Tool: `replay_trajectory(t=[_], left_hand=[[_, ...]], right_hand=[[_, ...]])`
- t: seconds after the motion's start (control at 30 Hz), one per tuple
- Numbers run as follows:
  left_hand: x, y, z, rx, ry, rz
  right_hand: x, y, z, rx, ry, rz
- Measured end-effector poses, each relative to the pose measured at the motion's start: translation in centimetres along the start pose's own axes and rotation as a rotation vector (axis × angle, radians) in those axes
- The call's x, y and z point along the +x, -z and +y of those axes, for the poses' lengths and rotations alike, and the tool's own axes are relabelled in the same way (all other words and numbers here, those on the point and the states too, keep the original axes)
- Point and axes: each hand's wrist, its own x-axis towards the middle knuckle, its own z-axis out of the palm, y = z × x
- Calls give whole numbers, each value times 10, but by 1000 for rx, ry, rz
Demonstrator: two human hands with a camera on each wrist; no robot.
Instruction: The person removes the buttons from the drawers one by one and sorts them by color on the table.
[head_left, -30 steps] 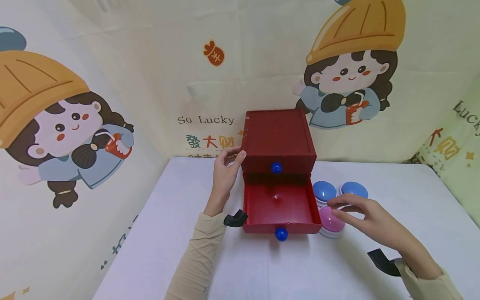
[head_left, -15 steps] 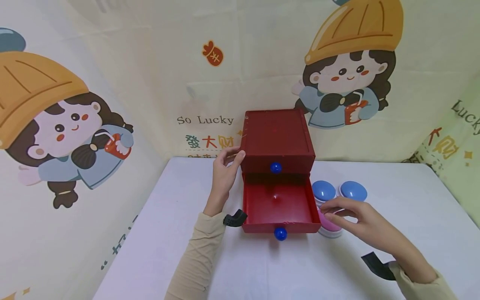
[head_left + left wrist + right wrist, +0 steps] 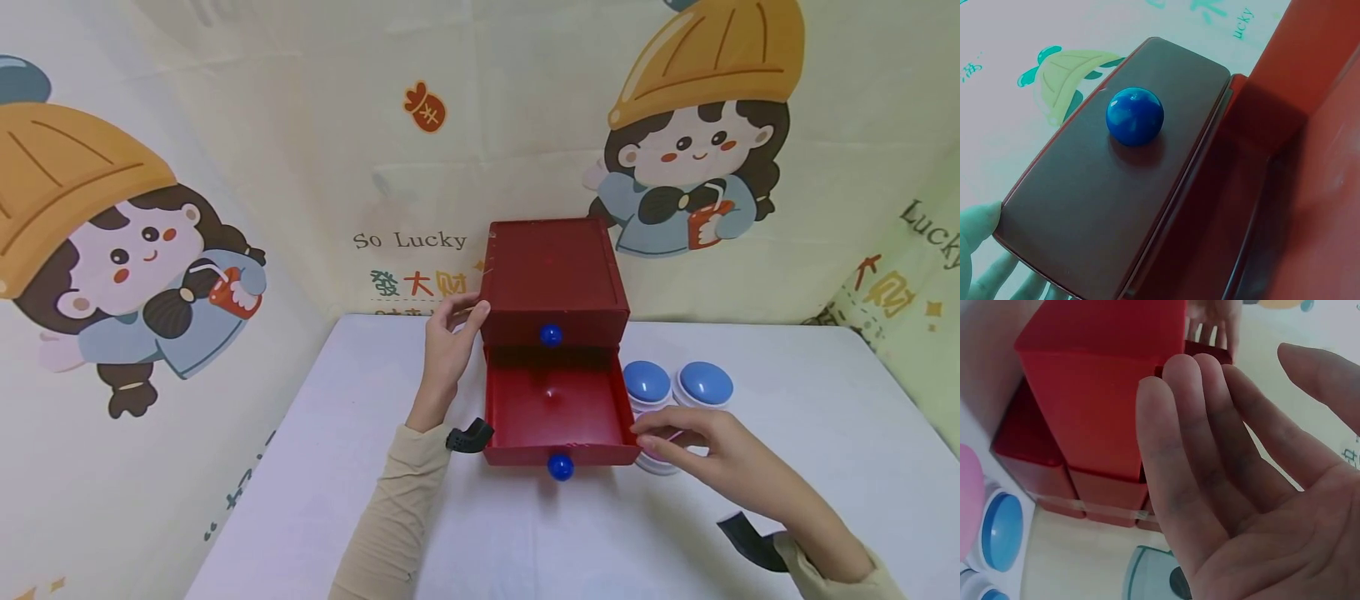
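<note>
A dark red box point(image 3: 558, 267) with two drawers stands on the table. Its lower drawer point(image 3: 517, 457) is pulled out and shows a bare floor; the upper one is closed. Blue ball knobs, an upper knob point(image 3: 551, 336) and a lower knob point(image 3: 560, 467), sit on the fronts. My left hand point(image 3: 444, 354) rests against the box's left side, thumb at the front corner. At the open drawer's right wall, my right hand point(image 3: 723, 454) has its fingertips right at the edge, fingers relaxed, thumb apart. Beneath that hand, a pink domed object point(image 3: 967, 500) is mostly hidden.
Two blue domed objects with white bases, a nearer one point(image 3: 647, 381) and one farther right point(image 3: 706, 383), stand right of the box. A white tabletop point(image 3: 360, 467) lies under everything. Behind it hangs a printed cloth point(image 3: 525, 100) with cartoon figures.
My right hand has moved left and slightly down, from over the pink domed object to the open drawer's right wall. The left hand and the box have stayed put.
</note>
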Motion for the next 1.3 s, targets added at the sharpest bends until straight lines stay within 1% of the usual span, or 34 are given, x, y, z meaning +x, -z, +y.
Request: replay_trajectory(t=[0.2,0.37,0.43,0.5,0.67,0.93,1.13,1.27,1.3], left_hand=[[0,0,0,1,9,-1],[9,0,-19,4,7,0],[13,0,-28,3,2,3],[13,0,-30,0,-8,7],[13,0,-32,-6,-37,15],[12,-1,-34,-1,-55,36],[12,0,-35,-7,-60,22],[13,1,-35,-14,-60,11],[11,1,-31,-14,-54,9]], right_hand=[[-2,-2,-3,32,29,-47],[-2,-5,-3,38,52,-85],[-2,-7,-3,32,46,-102],[-2,-8,-3,35,34,-122],[-1,-13,-4,47,11,-148],[-1,-23,-3,34,51,-147],[2,-31,-1,47,0,-170],[3,-37,0,58,-5,-183],[4,-38,1,62,-5,-183]])
